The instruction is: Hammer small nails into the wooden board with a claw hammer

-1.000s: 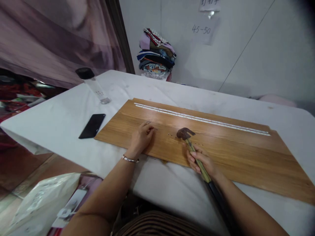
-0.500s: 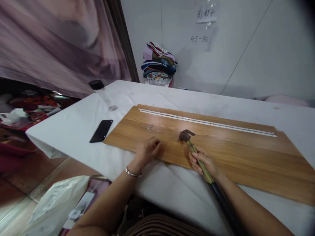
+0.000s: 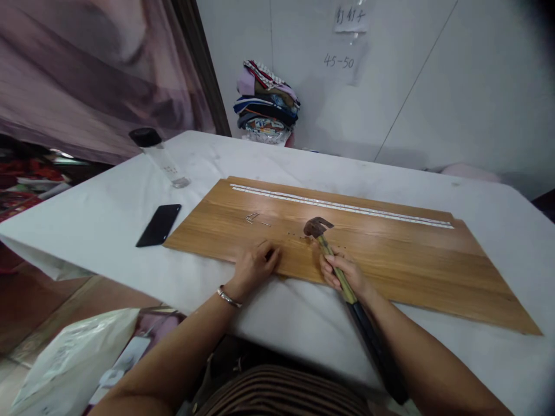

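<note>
My right hand (image 3: 344,271) is wrapped round the handle of a claw hammer (image 3: 342,280). The hammer's rusty head is over the wooden board (image 3: 403,260), its claw turned to the right, and its dark lower handle slants down toward me. My left hand (image 3: 255,263) rests at the board's near edge with fingers curled in; I see nothing in them, though the palm side is hidden. Several loose nails (image 3: 252,218) lie on the board beyond my left hand. Small dark nail heads or holes (image 3: 295,233) form a row near the hammer head.
Two pale measuring strips (image 3: 338,204) run along the board's far side. On the white-covered table (image 3: 99,214) a black phone (image 3: 158,225) lies left of the board, with a clear black-capped bottle (image 3: 162,159) behind it. Folded clothes (image 3: 266,104) are stacked by the wall.
The whole view has shifted, so the table and board appear further left and slightly higher. My right hand still holds the hammer over the board; my left hand stays at the near edge.
</note>
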`<state>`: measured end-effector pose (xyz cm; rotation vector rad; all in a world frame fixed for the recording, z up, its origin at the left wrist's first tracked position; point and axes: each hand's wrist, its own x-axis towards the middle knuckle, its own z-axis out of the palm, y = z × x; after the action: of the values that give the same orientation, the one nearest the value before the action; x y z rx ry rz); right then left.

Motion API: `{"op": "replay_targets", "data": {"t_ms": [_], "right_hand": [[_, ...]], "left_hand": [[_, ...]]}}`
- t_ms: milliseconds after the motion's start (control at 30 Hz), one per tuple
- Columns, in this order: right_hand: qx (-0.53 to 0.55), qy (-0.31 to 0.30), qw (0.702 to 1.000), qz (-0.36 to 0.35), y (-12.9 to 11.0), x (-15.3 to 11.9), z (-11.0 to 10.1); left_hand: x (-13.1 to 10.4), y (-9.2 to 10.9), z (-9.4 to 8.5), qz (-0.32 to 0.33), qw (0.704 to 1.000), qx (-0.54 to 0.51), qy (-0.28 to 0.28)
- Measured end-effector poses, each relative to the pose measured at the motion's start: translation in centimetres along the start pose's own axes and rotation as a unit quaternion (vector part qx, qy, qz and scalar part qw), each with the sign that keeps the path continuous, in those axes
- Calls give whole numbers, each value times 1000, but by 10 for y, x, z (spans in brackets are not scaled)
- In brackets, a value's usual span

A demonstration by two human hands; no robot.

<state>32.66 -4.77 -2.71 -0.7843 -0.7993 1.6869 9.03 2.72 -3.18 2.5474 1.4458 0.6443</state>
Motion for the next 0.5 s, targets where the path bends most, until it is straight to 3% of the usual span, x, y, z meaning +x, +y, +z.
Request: {"op": "replay_targets", "data": {"t_ms": [500], "right_hand": [[-9,-8,1000,10,-4,-1,3]], "left_hand": [[1,3,1,1,1000,-11,3]]}}
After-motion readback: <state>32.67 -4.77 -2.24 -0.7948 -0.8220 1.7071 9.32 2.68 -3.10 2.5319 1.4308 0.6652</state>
